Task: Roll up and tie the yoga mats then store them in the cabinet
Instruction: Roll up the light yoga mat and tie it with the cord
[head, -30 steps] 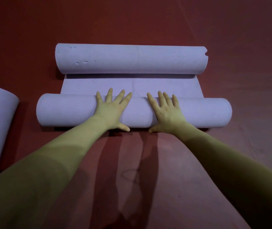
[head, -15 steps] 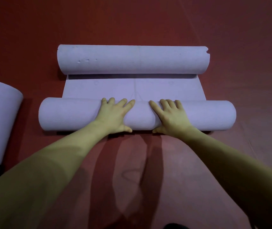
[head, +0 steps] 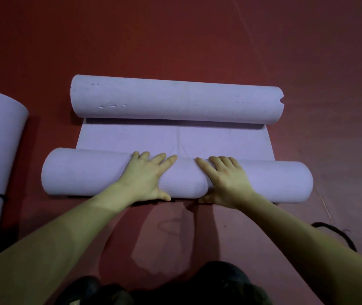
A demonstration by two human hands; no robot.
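Both palms flat on near roll [head: 83, 172] of yoga mat [head: 175, 137], left hand [head: 147, 175] and right hand [head: 224, 179] side by side mid-roll, fingers spread, draped over it, gripping nothing; push evenly toward far roll [head: 175, 100], keeping ends aligned.

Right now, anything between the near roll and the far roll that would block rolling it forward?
Nothing visible. Both the left hand and the right hand press on the near roll. Only the flat strip of mat lies between it and the far roll, with nothing on it.
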